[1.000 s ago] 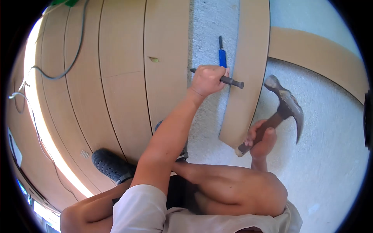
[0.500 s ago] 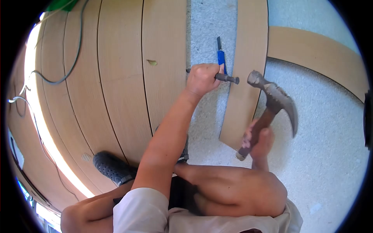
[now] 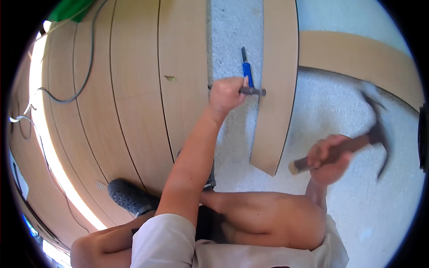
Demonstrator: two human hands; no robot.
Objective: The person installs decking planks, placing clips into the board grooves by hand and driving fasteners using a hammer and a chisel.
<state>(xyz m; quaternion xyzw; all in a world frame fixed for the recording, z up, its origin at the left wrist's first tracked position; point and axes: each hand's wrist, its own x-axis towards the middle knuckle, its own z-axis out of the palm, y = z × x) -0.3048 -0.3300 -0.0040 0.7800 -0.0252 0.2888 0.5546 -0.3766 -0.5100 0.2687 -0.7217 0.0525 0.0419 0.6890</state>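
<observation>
My left hand (image 3: 227,94) is wrapped round a dark metal chisel (image 3: 252,91), which lies roughly level, its tip at the edge of the laid planks (image 3: 183,53). Its struck end points right, over a loose plank (image 3: 278,80). To the right, my right hand (image 3: 330,160) grips the wooden handle of a claw hammer (image 3: 377,134), whose head is blurred and well apart from the chisel. Just above my left hand, a blue-handled cutter (image 3: 247,71) lies on the rough concrete.
Another plank (image 3: 357,51) lies crosswise at the upper right. A grey cable (image 3: 91,58) runs over the planks at the left, near green material (image 3: 71,11). A small leaf (image 3: 170,78) lies on the planks. My dark shoe (image 3: 129,195) rests at the lower left.
My right hand and the hammer have swung away to the right, after coming near the chisel's end. My left hand with the chisel appears slightly further left, as does the whole view.
</observation>
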